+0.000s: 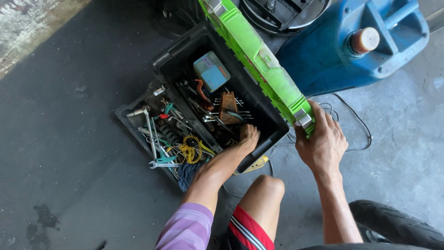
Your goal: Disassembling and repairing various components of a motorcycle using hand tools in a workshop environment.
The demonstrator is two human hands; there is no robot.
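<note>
Inside the black toolbox (185,62), the left hand (248,135) rummages, grip hidden; the right hand (319,141) clasps the green lid (259,60). Choosing one tool needs care.

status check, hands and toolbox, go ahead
Left hand down inside black plastic toolbox, among loose tools. Right hand gripping open bright green lid. Nothing blocking.

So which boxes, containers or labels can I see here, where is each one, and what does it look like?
Small box: lying in the far end of the black toolbox, rectangular, light blue top with an orange edge.
Label: on the toolbox's open green lid, small pale rectangle.
Jerrycan: on the floor beyond the lid, large, blue plastic, brownish round cap.
No screens or signs show.
</note>
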